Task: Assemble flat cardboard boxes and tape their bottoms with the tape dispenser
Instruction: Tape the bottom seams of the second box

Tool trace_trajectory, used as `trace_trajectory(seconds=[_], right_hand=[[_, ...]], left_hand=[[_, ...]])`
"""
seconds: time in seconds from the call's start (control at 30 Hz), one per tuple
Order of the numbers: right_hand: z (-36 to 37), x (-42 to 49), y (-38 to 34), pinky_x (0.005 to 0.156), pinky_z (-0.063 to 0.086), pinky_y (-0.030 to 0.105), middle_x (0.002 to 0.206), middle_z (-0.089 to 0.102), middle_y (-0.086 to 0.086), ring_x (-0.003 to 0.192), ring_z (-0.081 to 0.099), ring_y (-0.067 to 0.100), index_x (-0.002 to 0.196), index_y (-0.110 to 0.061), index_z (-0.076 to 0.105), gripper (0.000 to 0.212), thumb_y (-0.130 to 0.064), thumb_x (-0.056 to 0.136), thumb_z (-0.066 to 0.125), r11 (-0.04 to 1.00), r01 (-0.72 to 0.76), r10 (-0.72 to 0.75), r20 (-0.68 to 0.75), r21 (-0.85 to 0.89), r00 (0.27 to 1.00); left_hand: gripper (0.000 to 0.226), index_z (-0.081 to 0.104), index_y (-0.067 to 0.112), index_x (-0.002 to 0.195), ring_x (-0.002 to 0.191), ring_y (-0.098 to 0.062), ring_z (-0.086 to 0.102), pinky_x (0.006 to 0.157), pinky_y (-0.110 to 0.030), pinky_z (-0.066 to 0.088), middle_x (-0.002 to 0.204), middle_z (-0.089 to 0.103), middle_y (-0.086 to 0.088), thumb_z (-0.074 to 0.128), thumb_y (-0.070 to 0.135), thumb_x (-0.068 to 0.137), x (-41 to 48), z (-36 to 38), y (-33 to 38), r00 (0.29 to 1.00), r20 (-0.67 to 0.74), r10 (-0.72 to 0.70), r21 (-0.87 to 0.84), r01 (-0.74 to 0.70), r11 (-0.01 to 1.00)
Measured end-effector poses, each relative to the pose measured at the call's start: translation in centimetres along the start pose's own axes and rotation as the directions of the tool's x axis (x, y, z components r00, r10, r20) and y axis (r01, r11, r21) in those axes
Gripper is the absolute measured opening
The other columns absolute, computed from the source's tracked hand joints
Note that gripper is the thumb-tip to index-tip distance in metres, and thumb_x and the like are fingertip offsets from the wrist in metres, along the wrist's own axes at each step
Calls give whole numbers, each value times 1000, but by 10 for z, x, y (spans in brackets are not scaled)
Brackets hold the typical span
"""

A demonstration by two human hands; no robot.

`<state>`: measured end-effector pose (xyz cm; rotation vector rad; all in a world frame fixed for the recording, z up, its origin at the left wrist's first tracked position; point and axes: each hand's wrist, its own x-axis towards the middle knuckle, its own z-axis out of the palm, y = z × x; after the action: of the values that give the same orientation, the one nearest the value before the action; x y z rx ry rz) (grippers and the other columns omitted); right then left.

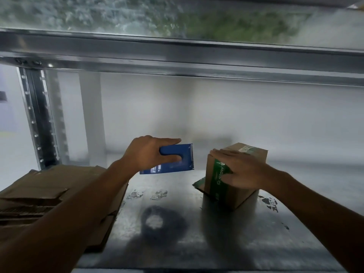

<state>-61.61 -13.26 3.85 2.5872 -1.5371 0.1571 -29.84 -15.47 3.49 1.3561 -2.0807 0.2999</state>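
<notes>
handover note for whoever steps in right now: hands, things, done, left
Left hand grips the blue tape dispenser above the metal table, clear of the box.
Right hand lies flat on the standing box, fingers straight.
Green tape runs down the box's side, so it looks taped; a flap sticks out at its base.
To do: the stack of flat boxes on the left, not yet assembled.

Scuffed metal shelf (216,253), overhead steel beam (177,54), slotted upright (39,119)
</notes>
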Motion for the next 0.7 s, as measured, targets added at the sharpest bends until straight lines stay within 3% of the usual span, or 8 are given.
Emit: trace_trajectory(seconds=[0.1,0.23,0.3,0.4,0.5,0.57,0.63,0.7], right_hand=[[9,-2,-1,121,25,44,167,22,-5,152,23,19,159,-33,24,68,-64,100,34,991,-74,92,-172,108,981],[17,0,7,121,26,45,159,42,-3,145,39,17,152,-30,42,54,-53,104,37,988,-115,138,-275,99,951],[17,-2,14,122,25,44,157,45,-5,145,39,12,150,-32,46,47,-45,105,45,988,-23,64,-269,151,961],[8,-12,22,113,35,20,146,52,-18,135,45,-3,145,-40,47,41,-39,104,48,930,216,-159,-206,297,966],[4,-19,30,108,16,0,152,42,-24,133,23,-25,146,-40,42,43,-50,105,42,935,242,-198,-185,259,963],[11,-18,39,115,2,8,162,32,-6,143,10,-15,155,-26,36,62,-57,101,35,971,175,-143,-194,161,971],[13,-18,41,124,5,28,165,27,-8,152,9,4,157,-29,33,65,-59,99,35,986,91,-66,-170,143,983],[8,-20,36,126,15,38,163,27,-16,152,17,5,157,-34,33,60,-54,101,43,952,103,-67,-135,287,989]], left_hand=[[64,56,58,133,93,-13,71,79,-19,39,113,75,19,55,82,74,-2,10,9,995,-90,45,-4,-46,999],[70,57,54,135,91,-15,71,77,-21,40,114,75,17,51,85,73,4,18,24,991,-126,36,-25,-39,999],[72,56,54,136,93,-15,70,76,-21,40,115,75,16,49,86,72,7,20,29,993,-116,23,-31,-27,999],[73,55,55,136,94,-16,70,76,-22,40,113,75,15,49,85,71,7,18,36,990,-130,47,-32,-51,998],[73,58,53,135,89,-16,71,74,-22,42,109,76,15,49,86,71,6,11,44,984,-157,82,-54,-92,994],[74,57,53,136,89,-14,70,74,-21,43,111,75,16,51,88,72,7,3,48,982,-168,92,-74,-105,992],[75,55,52,139,93,-15,71,78,-21,46,116,74,15,52,88,73,9,-4,51,979,-172,109,-94,-127,987],[76,54,53,138,95,-14,71,83,-25,51,118,74,16,51,91,73,12,-11,56,977,-176,123,-105,-143,984]])
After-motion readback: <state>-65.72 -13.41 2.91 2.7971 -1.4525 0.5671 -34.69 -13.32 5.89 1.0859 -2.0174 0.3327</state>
